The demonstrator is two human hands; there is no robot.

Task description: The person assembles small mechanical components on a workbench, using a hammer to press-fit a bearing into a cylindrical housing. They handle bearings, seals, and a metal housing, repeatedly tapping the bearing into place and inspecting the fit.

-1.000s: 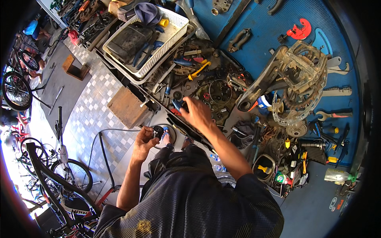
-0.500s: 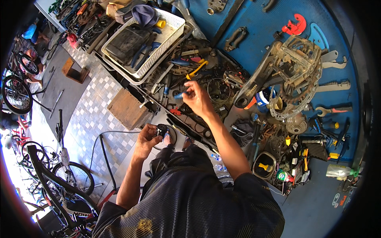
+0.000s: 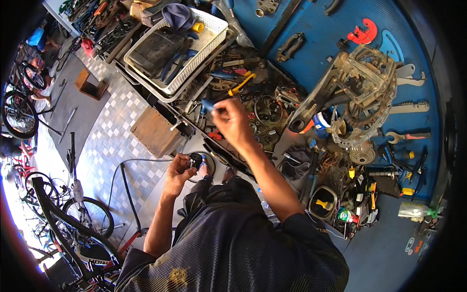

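Low in front of me, my left hand grips a small black round part between thumb and fingers. The exact kind of this part cannot be made out. Over the near edge of the cluttered workbench, my right hand has its fingers closed on a blue-handled tool. Motion smears it, and its working end is not clear. Beneath and beyond the right hand lie loose tools and small parts, with a yellow-handled tool just past the fingers.
A white plastic basket with pliers stands at the bench's left. A dirty crankset with a pedal is at right, before a blue tool panel. Below are a wooden box and a hose; bicycles stand at left.
My right hand has moved a little left with the blue-handled tool, which has swung away from me. My left hand stays nearly in place, with the black part slightly turned.
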